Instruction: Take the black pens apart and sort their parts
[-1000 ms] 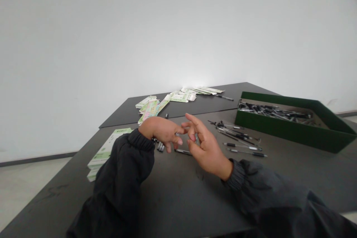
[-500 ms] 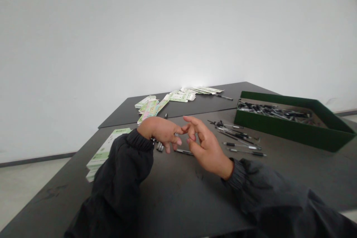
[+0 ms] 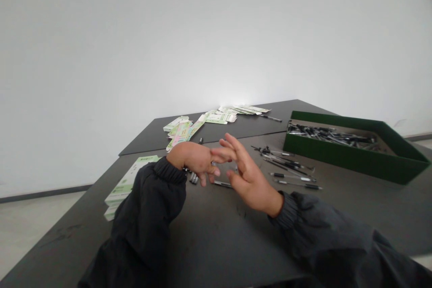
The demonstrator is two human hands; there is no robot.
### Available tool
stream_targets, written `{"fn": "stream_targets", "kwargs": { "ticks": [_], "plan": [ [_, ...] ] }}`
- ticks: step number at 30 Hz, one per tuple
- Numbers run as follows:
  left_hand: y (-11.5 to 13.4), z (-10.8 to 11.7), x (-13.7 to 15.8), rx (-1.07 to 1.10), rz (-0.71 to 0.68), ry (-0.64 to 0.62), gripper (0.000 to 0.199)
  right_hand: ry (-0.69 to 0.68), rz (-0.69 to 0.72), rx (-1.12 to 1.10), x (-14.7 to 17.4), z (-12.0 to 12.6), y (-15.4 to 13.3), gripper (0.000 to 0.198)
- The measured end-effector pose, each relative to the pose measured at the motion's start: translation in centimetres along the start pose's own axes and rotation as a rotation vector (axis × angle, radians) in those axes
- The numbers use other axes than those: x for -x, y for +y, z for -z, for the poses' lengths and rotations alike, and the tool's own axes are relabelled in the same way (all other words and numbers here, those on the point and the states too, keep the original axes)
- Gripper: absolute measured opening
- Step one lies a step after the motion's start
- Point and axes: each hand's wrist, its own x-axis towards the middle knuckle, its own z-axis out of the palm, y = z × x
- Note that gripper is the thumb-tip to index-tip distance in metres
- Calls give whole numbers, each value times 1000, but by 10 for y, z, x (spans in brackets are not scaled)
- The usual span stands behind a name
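Note:
My left hand [image 3: 195, 159] hovers over the middle of the table, palm down, with its fingers curled. A small greyish bit shows between those fingers, too little of it to name. My right hand [image 3: 248, 180] faces it, fingers stretched out and thumb apart, nothing visible in its grasp. The fingertips of both hands overlap in view; whether they touch I cannot tell. Beneath the left hand lie several pens [image 3: 193, 178], partly covered. One pen [image 3: 222, 184] rests on the table below the gap between the hands. Loose pens and pen parts [image 3: 286, 164] lie to the right.
A green box [image 3: 340, 159] holding many pens [image 3: 332, 135] stands at the right. Green-and-white cartons [image 3: 131, 177] lie by my left forearm. Flattened cartons [image 3: 219, 117] spread along the back of the dark table [image 3: 216, 238], beside a single pen [image 3: 270, 118]. A white wall rises behind.
My right hand's fingers have straightened and lifted slightly, and its thumb has moved apart from the left fingers. The left hand has barely moved.

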Motion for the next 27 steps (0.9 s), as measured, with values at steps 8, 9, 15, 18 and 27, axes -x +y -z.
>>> {"fn": "stream_targets", "kwargs": {
  "ticks": [8,9,15,18,27],
  "plan": [
    [-3,-2,-3,53,50,4,26,75,-38,97,0,-2,3,59],
    [-4,-2,-4,58,42,4,25,68,-27,81,0,-3,3,60],
    [-11,0,0,49,-11,23,14,-30,0,-52,0,-2,1,75],
    [-12,-1,-2,91,30,14,16,34,-30,29,1,0,4,65],
    [-9,-4,-4,124,-2,1,16,35,26,-35,1,-3,8,69]
  ]
}}
